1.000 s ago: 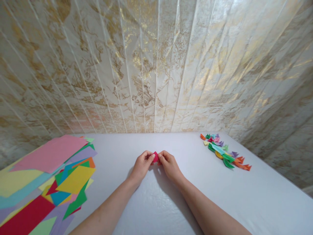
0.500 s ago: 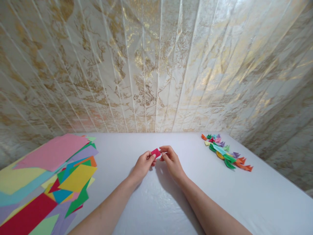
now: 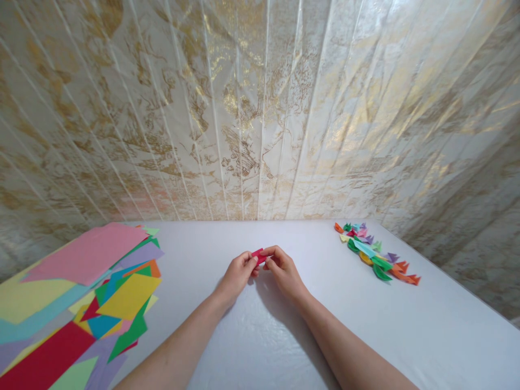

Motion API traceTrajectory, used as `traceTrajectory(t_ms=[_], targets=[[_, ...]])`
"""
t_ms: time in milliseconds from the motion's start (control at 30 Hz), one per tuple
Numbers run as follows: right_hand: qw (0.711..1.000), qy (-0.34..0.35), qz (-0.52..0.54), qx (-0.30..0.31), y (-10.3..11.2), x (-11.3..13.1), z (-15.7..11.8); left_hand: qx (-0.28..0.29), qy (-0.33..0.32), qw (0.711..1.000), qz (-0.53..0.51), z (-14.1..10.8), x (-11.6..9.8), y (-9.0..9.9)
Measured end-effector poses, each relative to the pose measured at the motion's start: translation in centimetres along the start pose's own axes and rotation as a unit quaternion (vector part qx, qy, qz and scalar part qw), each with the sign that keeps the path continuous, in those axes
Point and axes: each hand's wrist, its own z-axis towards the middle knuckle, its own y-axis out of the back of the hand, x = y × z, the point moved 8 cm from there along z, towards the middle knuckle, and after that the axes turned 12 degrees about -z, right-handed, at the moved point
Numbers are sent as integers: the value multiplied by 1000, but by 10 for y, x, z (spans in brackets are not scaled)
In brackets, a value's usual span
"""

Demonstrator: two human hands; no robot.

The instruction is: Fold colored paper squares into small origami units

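A small folded red paper (image 3: 258, 253) is held just above the middle of the white table (image 3: 244, 336). My left hand (image 3: 240, 271) pinches its left side between thumb and fingers. On the right side, my right hand (image 3: 282, 268) has its fingers closed on the paper's edge, with the index finger over the top. The fingers cover part of the paper, so its exact folds cannot be made out.
Coloured paper sheets lie in overlapping piles at the left, with a pink sheet (image 3: 89, 252) and a yellow piece (image 3: 130, 295) on top. Several small folded paper shapes (image 3: 365, 248) lie at the right back. A patterned curtain (image 3: 244, 108) hangs behind the table.
My right hand has moved slightly left onto the red paper, and its fingers now cover the right part. Less of the paper's face shows. My left hand keeps its hold.
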Motion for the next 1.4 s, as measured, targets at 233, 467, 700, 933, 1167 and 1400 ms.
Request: traceTrajectory(t_ms=[233,467,700,933,1167,1400], targets=[[1000,-9,6,10,-1,-6,1,7,-10,1000,15,0,0,-2],[999,-9,-24,22,0,-6,3,-27,-42,999,13,-3,-6,3],[1000,-17,-24,0,3,-10,3,-22,-17,998,62,-3,0,-1],[998,-53,26,-1,3,-15,5,-3,-54,994,94,-6,-4,-7],[997,-58,41,-11,5,-14,5,9,-56,993,108,-5,2,-8],[999,-40,14,-16,3,-15,4,10,-76,989,124,-5,3,-7]])
